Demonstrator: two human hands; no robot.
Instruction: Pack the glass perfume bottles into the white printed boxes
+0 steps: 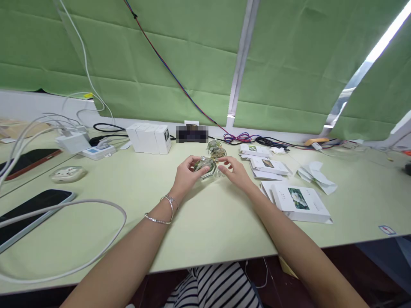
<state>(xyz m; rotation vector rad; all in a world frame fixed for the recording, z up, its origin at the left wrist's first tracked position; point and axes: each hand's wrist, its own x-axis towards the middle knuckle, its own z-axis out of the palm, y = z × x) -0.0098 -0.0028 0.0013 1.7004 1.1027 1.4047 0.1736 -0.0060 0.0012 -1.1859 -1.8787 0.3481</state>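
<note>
My left hand (190, 172) is closed round the left side of a round, clear glass-like bottle (207, 164) with a small knob on top, held just above the table. At the bottle's right side is my right hand (235, 170), its thumb and index finger bent towards each other. A small clear piece (219, 173) shows near that thumb; whether the fingers grip it or the bottle is hard to tell. Just behind stand two similar round, clear bottles, one greenish (213, 146) and one with a brownish pattern (218, 153).
Several white boxes (149, 138) stand back left. On the right lie flat white boxes (302, 202) and crumpled paper (317, 176). A phone (35, 214), a looping white cable (118, 205) and a power strip (98, 151) are left. Cables (272, 143) run along the back.
</note>
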